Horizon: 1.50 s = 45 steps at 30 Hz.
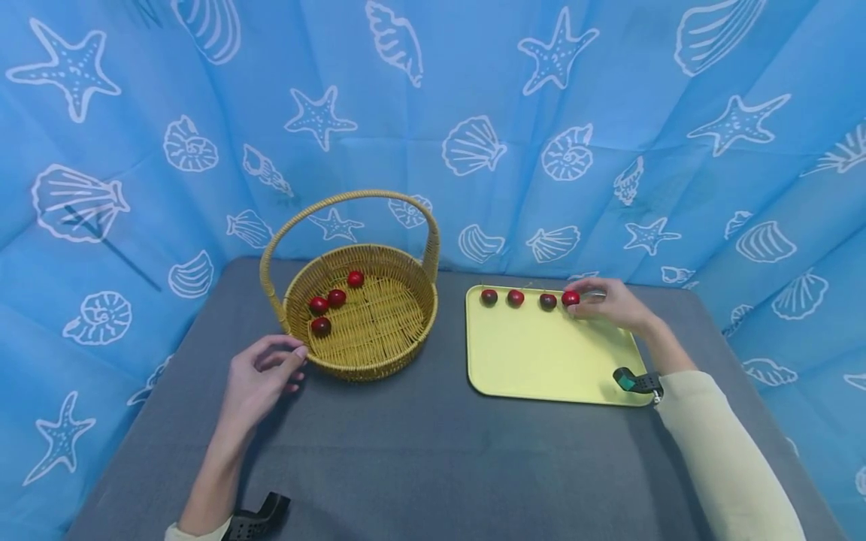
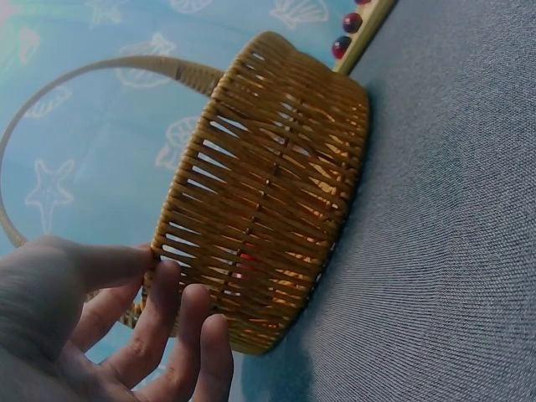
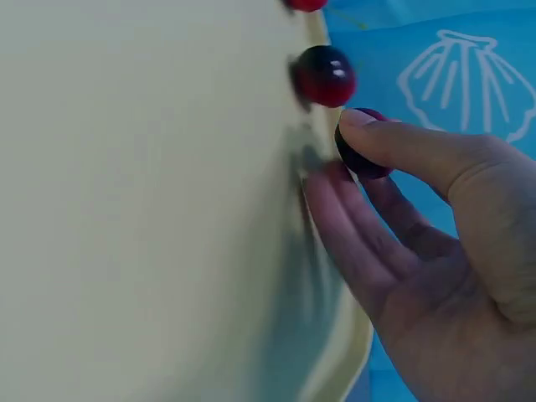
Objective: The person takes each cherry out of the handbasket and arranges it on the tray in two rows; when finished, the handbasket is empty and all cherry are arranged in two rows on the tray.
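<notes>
With thumb and fingers, my left hand (image 1: pixel 260 376) pinches the near left rim of a round wicker basket (image 1: pixel 368 368) with a tall hooped handle. Several dark red cherries (image 1: pixel 321 326) lie inside at its left and back. My right hand (image 1: pixel 612 304) is over the back edge of a pale yellow tray (image 1: pixel 541 361), pinching a cherry (image 3: pixel 364 144) between thumb and fingertips. Left of it, three more cherries (image 1: pixel 516 298) sit in a row along the tray's back edge, some with thin stems. In the right wrist view, the closest of these cherries (image 3: pixel 325 75) is just beyond the held one.
Both basket and tray stand on a grey cloth-covered table (image 1: pixel 433 466), basket left, tray right. A blue curtain (image 1: pixel 433 113) with white shells and starfish hangs behind and at the sides. Black straps (image 1: pixel 639 382) circle both wrists.
</notes>
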Tool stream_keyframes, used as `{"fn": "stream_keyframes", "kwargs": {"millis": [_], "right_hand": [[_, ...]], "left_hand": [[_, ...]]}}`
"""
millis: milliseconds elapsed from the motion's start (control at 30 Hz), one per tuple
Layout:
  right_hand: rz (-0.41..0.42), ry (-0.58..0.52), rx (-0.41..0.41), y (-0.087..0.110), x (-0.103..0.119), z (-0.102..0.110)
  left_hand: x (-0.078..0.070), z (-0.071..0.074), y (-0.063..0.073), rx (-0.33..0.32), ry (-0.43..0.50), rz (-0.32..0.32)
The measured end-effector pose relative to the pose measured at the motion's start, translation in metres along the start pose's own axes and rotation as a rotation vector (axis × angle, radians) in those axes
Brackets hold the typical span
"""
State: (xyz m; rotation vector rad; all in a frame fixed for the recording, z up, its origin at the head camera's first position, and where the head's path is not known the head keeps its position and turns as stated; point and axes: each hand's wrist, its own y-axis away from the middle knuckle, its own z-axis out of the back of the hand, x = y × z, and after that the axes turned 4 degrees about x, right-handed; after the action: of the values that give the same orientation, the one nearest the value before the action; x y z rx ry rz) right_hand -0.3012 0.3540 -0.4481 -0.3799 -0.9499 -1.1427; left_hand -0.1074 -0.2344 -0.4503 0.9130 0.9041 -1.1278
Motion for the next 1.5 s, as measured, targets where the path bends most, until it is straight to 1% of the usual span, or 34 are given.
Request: {"fn": "stream_keyframes", "kwargs": {"millis": [67,167,367,633,800,1033,1133,1200,1267,1400,1500], "right_hand": [[0.023,0.019,-0.005,-0.001,-0.003,-0.002],[0.045,0.079,-0.037,-0.003,-0.006,-0.005],[0.049,0.153,-0.061,-0.005,-0.007,-0.008],[0.037,0.156,-0.059,0.000,-0.005,-0.006],[0.041,0.168,-0.059,0.003,-0.001,-0.003],[0.054,0.152,-0.070,0.008,0.005,0.004],[0.056,0.153,-0.080,0.011,0.012,0.006],[0.045,0.144,-0.089,0.012,0.021,0.007],[0.053,0.151,-0.099,0.013,0.030,0.006],[0.107,0.134,-0.105,0.013,0.050,0.000],[0.145,0.114,-0.098,0.010,0.067,-0.008]], "left_hand": [[0.000,0.000,0.000,0.000,0.001,0.000],[0.000,0.000,0.001,0.000,0.001,0.000],[-0.001,0.000,0.001,0.000,0.006,-0.005],[0.001,0.001,-0.001,0.013,0.010,0.008],[0.000,0.001,-0.001,0.003,0.001,0.004],[0.000,0.000,-0.002,-0.001,-0.001,0.012],[-0.001,0.000,-0.002,0.001,0.001,0.014],[-0.001,-0.001,-0.002,0.001,0.003,0.012],[-0.002,-0.001,-0.002,0.001,0.005,0.011],[-0.002,0.000,-0.002,-0.003,0.005,0.005],[-0.001,0.000,-0.001,-0.006,0.005,0.002]]}}
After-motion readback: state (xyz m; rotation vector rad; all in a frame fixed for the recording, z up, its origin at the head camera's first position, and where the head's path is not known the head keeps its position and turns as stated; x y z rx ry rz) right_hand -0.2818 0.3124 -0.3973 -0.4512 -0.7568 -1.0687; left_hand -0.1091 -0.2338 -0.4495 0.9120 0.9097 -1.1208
